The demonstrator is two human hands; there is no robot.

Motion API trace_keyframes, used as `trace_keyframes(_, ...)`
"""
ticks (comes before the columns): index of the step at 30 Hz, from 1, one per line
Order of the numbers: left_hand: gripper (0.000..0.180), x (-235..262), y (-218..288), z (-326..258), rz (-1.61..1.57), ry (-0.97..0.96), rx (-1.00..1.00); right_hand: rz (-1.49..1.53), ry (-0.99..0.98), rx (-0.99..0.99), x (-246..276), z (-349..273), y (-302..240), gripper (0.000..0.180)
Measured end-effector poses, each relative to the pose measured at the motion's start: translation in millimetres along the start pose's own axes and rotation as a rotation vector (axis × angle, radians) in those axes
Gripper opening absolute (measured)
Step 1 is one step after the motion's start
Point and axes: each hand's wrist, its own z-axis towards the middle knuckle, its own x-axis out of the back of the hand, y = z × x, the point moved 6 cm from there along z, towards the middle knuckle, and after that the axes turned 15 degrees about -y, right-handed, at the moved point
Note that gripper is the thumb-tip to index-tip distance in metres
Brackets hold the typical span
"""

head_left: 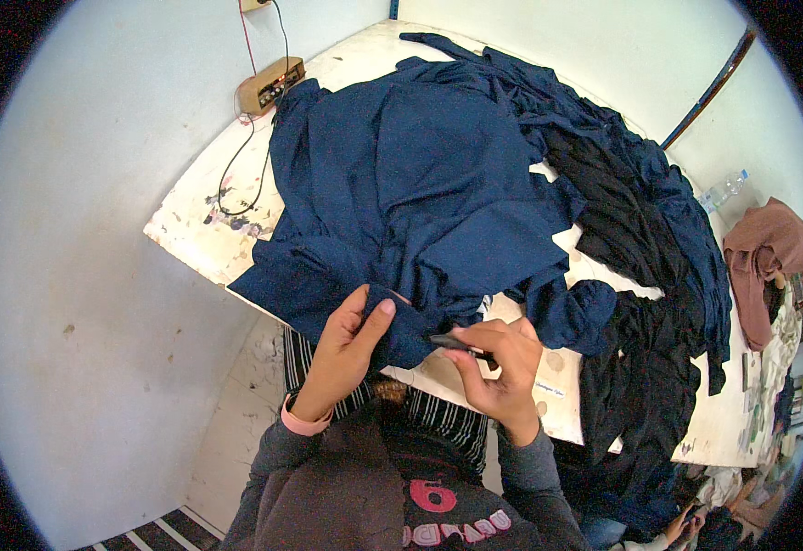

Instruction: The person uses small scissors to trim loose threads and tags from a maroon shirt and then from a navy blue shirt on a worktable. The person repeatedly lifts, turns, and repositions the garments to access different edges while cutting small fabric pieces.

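Note:
A large navy blue garment (438, 147) lies spread and rumpled over the near part of the white table. My left hand (346, 340) pinches its near edge between thumb and fingers, close to the table's front. Just to the right, my right hand (502, 367) is closed around small black thread snips (447, 341). Their tip points left, at the navy cloth beside my left hand. Whether the blades touch the cloth I cannot tell.
Black garments (622, 211) and more navy ones are heaped along the right side of the white table (562, 367). A brown box with wires (271, 87) stands at the back left. A clear bottle (724, 190) and a brownish-pink cloth (769, 248) lie far right. Another person's hands (686, 523) show lower right.

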Motion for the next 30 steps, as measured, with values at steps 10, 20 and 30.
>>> trace_keyframes(10,0.023,8.0,-18.4,-2.7,-0.185,0.049,0.046,0.212,-0.071,0.086,-20.4,-19.6,0.2,0.035)
trace_keyframes(20,0.023,3.4,-19.2,-4.0,-0.313,0.113,0.081,0.469,0.042,-0.45,-28.4,-21.8,29.1,0.022)
trace_keyframes(30,0.022,-2.0,-10.3,-2.7,-0.186,0.049,0.041,-0.059,0.097,-0.194,-10.3,-5.4,6.3,0.022)
